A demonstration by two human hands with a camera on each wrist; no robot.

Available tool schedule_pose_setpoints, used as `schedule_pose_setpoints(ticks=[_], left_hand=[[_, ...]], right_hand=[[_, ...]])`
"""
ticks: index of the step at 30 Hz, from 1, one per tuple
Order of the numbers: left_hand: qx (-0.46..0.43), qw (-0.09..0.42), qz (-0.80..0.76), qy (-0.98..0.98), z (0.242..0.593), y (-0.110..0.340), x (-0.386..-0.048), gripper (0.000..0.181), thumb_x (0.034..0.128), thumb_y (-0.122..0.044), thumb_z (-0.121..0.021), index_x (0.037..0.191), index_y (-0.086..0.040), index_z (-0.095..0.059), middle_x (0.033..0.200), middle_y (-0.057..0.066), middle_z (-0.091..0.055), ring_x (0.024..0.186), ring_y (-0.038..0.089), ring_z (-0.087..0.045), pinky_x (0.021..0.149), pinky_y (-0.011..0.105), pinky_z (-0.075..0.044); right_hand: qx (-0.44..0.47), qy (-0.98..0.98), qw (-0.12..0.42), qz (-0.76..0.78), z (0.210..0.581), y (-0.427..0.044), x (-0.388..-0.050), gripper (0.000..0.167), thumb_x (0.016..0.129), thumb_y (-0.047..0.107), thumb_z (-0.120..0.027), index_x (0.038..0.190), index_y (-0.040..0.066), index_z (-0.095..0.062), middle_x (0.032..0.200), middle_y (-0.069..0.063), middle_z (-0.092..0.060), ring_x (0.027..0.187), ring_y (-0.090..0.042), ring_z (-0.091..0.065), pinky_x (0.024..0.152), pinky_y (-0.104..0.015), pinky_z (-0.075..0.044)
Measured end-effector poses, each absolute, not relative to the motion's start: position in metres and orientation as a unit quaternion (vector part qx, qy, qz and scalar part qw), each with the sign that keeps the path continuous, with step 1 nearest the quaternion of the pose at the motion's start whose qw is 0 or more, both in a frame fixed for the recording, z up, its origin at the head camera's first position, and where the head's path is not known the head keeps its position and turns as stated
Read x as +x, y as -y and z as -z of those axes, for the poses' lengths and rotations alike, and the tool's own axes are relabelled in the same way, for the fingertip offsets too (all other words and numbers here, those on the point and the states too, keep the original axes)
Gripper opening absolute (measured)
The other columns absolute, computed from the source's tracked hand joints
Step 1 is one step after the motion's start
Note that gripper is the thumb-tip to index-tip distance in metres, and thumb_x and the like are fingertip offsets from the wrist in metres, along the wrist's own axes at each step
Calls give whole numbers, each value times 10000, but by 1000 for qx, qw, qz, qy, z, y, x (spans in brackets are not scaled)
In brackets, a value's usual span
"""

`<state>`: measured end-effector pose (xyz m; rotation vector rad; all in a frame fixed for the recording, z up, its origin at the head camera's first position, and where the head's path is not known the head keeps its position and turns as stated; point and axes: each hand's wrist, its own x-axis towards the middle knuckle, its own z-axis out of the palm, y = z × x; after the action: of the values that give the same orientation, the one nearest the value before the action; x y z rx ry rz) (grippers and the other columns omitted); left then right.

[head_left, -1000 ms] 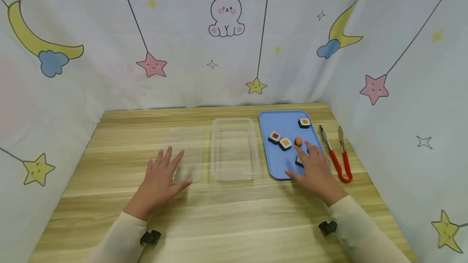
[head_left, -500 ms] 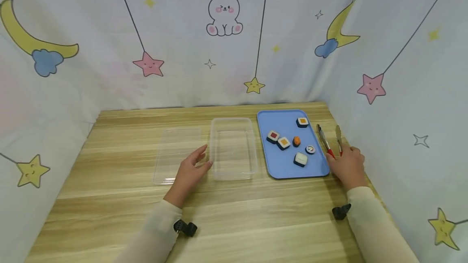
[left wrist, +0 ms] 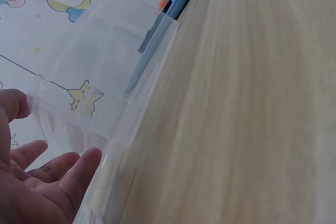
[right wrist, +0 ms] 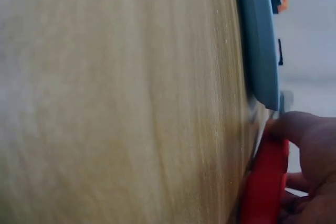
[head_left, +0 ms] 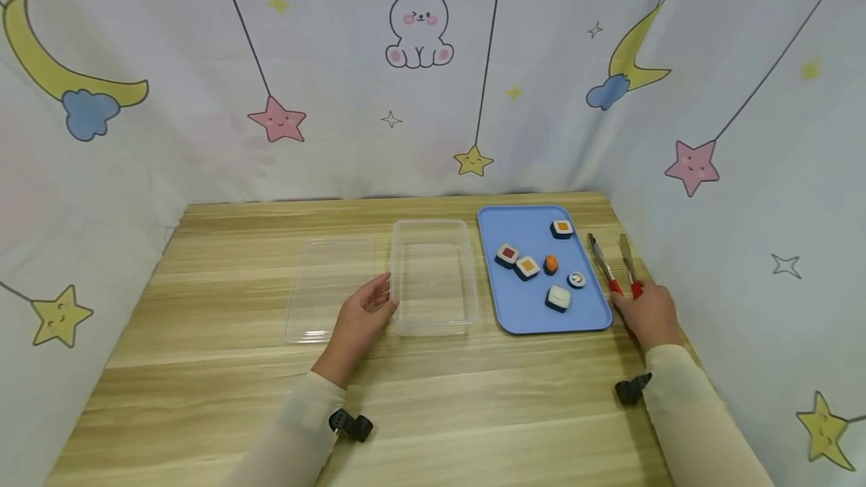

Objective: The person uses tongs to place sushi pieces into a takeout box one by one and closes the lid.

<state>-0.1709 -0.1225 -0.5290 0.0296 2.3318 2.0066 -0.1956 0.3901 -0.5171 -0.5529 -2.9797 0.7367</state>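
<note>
My right hand (head_left: 651, 314) grips the red handles of a pair of metal tongs (head_left: 627, 256) lying to the right of a blue tray (head_left: 524, 314). In the right wrist view the thumb presses one red handle (right wrist: 265, 182), while the other fingers are partly hidden behind it. Beside the left wall of a clear plastic container (head_left: 430, 222), my left hand (head_left: 358, 322) stands with loosely bent fingers. The left wrist view shows its fingertips at the rim of that container (left wrist: 100, 56), some touching or nearly touching.
Toy sushi pieces lie scattered on the blue tray, among them a white-topped one (head_left: 558, 297) and a red-centred one (head_left: 507, 255). A flat clear lid (head_left: 325, 269) lies left of the container. A printed curtain (head_left: 325, 164) borders the wooden table (head_left: 433, 412).
The right hand has moved right from above the tray to the tongs and taken hold of their handles. The left hand has moved right from over the lid to the container's side.
</note>
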Motion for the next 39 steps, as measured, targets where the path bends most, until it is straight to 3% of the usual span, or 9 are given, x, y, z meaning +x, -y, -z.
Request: schedule_pose_setpoints(ticks=[8, 15, 27, 39], left_hand=[[15, 25, -658, -753, 530, 122, -171, 564, 978, -78, -705, 1510, -37, -523, 1450, 234, -579, 1299, 378, -585, 1110, 494, -443], [14, 15, -652, -758, 532, 123, -171, 550, 982, -61, -693, 1506, -36, -527, 1430, 238, -592, 1303, 384, -585, 1117, 503, -436], [26, 5, -649, -760, 533, 121, -171, 534, 981, -50, -690, 1492, -19, -539, 1403, 248, -610, 1289, 387, -594, 1112, 522, -436], [13, 15, -644, -764, 530, 121, -169, 546, 978, -90, -710, 1500, -66, -549, 1420, 227, -608, 1271, 370, -612, 1088, 521, -459]], right_hand=[[-157, 943, 83, -280, 512, -387, -198, 599, 962, 303, -722, 1350, -129, -575, 1120, -316, -562, 979, -452, -563, 821, -569, -520], [-121, 951, 57, -277, 499, -367, -210, 662, 930, 320, -787, 1417, -75, -575, 1269, -300, -606, 1048, -423, -580, 901, -577, -524], [-86, 965, 67, -238, 496, -355, -221, 584, 921, 291, -799, 1333, -93, -643, 1143, -281, -651, 930, -388, -606, 816, -539, -538], [-92, 963, 76, -242, 499, -356, -222, 521, 921, 250, -801, 1285, -99, -671, 1135, -280, -669, 942, -396, -614, 832, -548, -541]])
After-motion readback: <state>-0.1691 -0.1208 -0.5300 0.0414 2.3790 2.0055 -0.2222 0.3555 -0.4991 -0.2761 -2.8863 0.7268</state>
